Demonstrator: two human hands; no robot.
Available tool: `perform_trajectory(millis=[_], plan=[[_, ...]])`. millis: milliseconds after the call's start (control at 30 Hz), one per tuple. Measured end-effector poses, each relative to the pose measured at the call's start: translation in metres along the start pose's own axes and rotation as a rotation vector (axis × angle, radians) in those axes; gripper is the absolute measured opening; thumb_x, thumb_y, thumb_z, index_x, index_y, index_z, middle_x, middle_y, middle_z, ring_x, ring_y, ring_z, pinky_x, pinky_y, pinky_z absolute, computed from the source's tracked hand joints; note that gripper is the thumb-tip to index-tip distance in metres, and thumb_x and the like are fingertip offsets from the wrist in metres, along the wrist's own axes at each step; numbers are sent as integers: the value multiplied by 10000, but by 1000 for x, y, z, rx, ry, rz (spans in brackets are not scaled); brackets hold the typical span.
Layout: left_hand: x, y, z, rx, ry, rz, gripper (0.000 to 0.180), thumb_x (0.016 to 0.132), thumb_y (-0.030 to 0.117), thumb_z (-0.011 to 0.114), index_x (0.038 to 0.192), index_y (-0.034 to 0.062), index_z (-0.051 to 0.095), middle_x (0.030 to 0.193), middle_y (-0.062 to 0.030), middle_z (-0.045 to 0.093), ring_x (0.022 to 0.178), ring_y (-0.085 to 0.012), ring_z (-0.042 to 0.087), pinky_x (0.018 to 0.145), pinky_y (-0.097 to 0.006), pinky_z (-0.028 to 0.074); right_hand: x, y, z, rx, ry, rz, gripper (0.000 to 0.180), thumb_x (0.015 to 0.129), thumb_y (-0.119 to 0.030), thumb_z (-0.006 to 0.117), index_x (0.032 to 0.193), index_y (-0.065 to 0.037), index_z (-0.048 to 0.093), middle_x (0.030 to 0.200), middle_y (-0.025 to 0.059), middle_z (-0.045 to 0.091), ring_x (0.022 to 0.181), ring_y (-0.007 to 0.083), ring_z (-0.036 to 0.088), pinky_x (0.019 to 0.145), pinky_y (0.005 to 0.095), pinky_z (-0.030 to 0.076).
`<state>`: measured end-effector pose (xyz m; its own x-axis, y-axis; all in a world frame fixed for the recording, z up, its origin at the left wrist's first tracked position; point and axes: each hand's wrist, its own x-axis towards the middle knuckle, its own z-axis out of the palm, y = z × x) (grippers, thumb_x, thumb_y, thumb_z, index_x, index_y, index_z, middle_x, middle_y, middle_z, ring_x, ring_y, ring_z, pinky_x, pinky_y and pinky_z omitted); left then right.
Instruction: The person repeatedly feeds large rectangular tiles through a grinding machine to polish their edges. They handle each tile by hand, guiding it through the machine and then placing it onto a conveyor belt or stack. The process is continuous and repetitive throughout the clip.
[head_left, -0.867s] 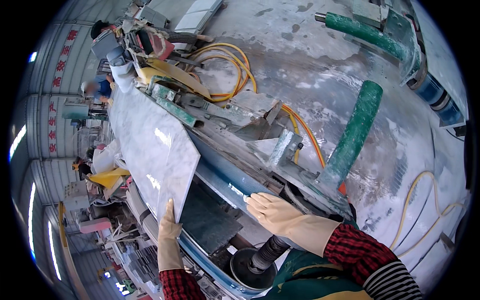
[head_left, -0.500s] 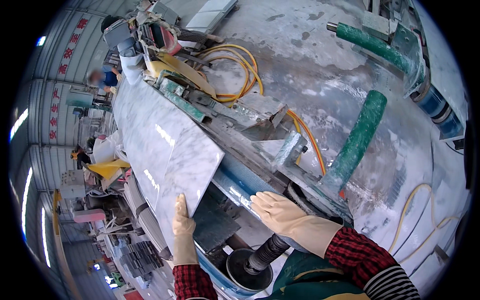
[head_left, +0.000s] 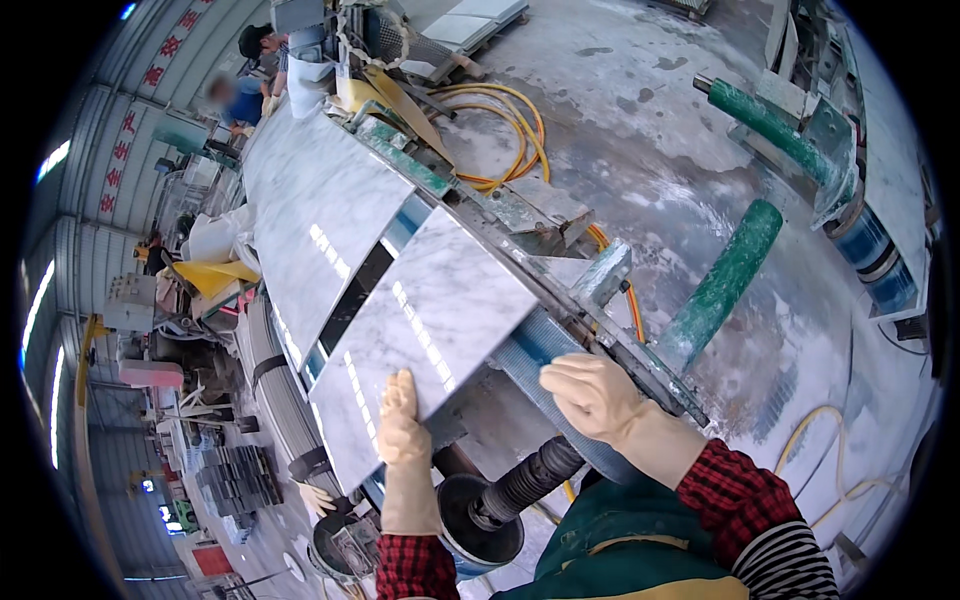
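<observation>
A grey-veined white marble slab [head_left: 440,310] lies tilted in view on the conveyor, its near edge overhanging toward me. My left hand [head_left: 403,425], in a cream rubber glove, is closed on that near edge with fingertips on the polished top; the thumb's place is hidden. Beyond a narrow dark gap lies another marble slab [head_left: 315,200]. My right hand [head_left: 595,398], also gloved, is loosely curled over the blue conveyor belt [head_left: 535,350], right of the slab and apart from it. Nothing shows in its fingers.
A ribbed black shaft [head_left: 530,480] and a round drum [head_left: 480,530] sit below the belt end. Green rollers [head_left: 725,285] stick out at right. Yellow hoses [head_left: 515,130] coil on the wet floor. Two people, one a blue-clad co-worker [head_left: 245,102], are at the far end.
The near slab has come toward me and to the right, opening a gap from the slab behind. My left hand has moved slightly right; the right hand's fingers have curled from lying flat.
</observation>
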<state>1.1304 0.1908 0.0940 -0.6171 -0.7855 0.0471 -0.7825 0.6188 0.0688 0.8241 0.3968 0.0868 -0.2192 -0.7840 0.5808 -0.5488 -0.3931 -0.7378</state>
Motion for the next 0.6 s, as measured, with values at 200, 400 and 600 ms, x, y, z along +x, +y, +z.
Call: perform_trajectory(millis=[200,400,600], plan=[[-85,98,-6,172,-24,-78,528,902,15,534,1422,104,510,1457,-167,512,1321,-379,508,1096,-436,448,-32,-51,-41,-65,17,138,123,759,47,609,874,12,587,740,163,495,676,383,508,587,457,405],[-119,135,0,-61,148,126,463,746,24,622,1209,8,598,1012,-171,534,937,-370,545,863,-482,450,-35,-54,-39,-152,26,90,205,759,15,621,963,27,630,952,188,601,768,389,525,688,489,445],[-93,113,-47,-249,-261,192,527,751,91,763,1247,12,602,1176,-185,603,1048,-378,594,986,-455,459,-32,-38,-35,-271,-234,194,286,785,-97,646,1050,8,641,1083,167,625,913,357,575,815,462,473]])
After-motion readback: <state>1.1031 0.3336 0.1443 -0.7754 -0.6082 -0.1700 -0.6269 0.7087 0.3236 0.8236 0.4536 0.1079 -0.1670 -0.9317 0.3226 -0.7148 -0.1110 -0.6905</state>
